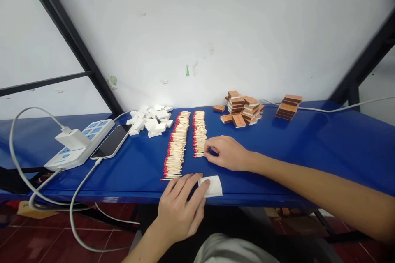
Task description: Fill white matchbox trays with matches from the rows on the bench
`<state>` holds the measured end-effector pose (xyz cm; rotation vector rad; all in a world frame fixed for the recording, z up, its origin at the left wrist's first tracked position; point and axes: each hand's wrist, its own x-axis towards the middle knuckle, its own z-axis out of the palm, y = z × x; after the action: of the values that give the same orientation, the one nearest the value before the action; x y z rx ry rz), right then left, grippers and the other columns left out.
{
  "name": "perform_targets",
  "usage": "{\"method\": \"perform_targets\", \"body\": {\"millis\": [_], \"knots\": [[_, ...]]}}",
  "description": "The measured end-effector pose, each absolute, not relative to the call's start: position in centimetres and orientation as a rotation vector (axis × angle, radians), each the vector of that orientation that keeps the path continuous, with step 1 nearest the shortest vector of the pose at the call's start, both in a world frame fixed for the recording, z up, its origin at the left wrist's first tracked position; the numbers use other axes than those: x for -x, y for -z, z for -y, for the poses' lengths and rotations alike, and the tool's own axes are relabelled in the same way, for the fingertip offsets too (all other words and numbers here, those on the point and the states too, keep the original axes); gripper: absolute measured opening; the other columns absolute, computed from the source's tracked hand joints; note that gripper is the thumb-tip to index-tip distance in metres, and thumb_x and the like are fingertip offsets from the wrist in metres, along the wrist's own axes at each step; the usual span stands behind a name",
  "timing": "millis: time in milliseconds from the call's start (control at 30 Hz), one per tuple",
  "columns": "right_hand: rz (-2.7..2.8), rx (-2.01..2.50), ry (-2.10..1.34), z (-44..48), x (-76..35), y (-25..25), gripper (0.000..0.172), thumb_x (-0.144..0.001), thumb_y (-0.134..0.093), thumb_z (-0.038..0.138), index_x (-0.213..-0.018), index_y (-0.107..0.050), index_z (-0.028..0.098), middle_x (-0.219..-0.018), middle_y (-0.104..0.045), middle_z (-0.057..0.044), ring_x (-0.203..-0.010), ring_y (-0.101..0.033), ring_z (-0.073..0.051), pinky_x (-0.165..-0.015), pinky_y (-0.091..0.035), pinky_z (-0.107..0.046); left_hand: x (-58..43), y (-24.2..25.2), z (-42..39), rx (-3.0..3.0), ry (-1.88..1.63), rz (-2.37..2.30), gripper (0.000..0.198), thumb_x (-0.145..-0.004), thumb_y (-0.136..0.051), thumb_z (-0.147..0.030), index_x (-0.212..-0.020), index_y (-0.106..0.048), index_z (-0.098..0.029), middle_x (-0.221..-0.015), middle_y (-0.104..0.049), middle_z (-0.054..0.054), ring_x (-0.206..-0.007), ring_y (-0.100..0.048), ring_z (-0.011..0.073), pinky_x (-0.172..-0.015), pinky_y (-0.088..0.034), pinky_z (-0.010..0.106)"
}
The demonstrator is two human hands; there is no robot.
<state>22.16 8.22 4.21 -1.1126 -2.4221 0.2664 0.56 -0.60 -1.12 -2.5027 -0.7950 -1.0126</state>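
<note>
On the blue tabletop [308,148], the left hand [182,209] grips a white tray [213,186] at the very edge, where it could drop. The right hand [228,154] has its fingers [210,148] pinched on matches [199,131], and a nudge might scatter the row.

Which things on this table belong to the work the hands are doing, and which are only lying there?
In the work:
- tray under left hand
- matches at right hand
- tray pile
- brown sleeves

Lying about:
- phone
- power strip
- charger
</note>
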Motion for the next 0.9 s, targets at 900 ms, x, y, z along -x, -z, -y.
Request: {"method": "perform_targets", "body": {"millis": [900], "knots": [[2.304,1.011,-0.281,-8.56,-23.15,-4.27,0.008,-0.083,-0.065,0.025,-0.080,-0.068,0.018,-0.058,-0.049,0.006,-0.053,-0.043,-0.008,-0.056,-0.028,-0.022,-0.51,1.21,0.52,2.498,1.008,0.803,0.034,-0.090,-0.048,-0.014,-0.120,-0.063,-0.013,-0.119,-0.068,0.014,-0.103,-0.063,0.0274,-0.087,-0.044,0.041]]}}
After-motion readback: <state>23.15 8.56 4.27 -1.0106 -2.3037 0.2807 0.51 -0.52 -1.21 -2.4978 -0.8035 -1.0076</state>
